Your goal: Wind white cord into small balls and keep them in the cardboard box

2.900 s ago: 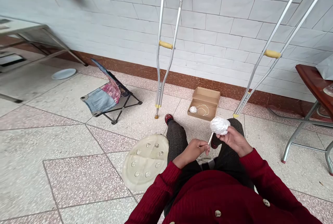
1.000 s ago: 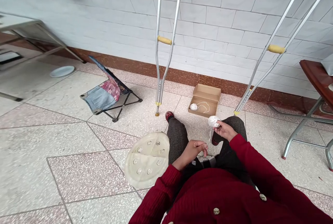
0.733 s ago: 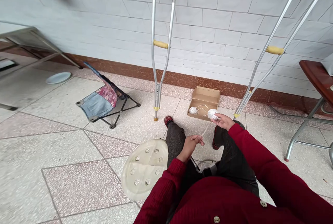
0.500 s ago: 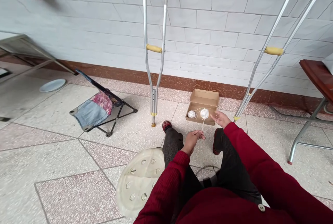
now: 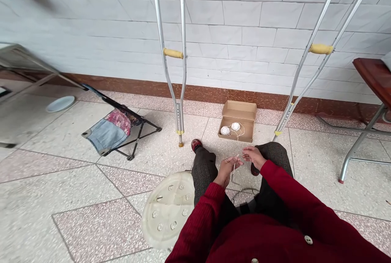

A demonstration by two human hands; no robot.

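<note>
My left hand point(image 5: 226, 169) is closed in a pinch on a thin white yarn point(image 5: 233, 170), and a length of it hangs below the fingers. Just to the right, my right hand point(image 5: 254, 157) has its fingertips drawn together at the yarn, close to the left fingers; the exact grip is too small to see clearly. Beyond both hands an open cardboard box point(image 5: 236, 137) rests on the floor, its lid raised toward the wall. Inside lie a white yarn ball point(image 5: 225, 131) on the left and another white yarn ball point(image 5: 235, 126) beside it, with loose loops at their right.
One crutch point(image 5: 179, 116) leans on the wall left of the box, another crutch point(image 5: 288, 110) right of it. A folding stool point(image 5: 105, 132) stands at left, a round plastic stool point(image 5: 166, 210) by my left leg. A metal-legged chair point(image 5: 363, 140) is at right.
My right hand has moved back from the box toward my left hand, its fingers now drawn together. The right-hand yarn ball has settled in the box, with loops beside it.
</note>
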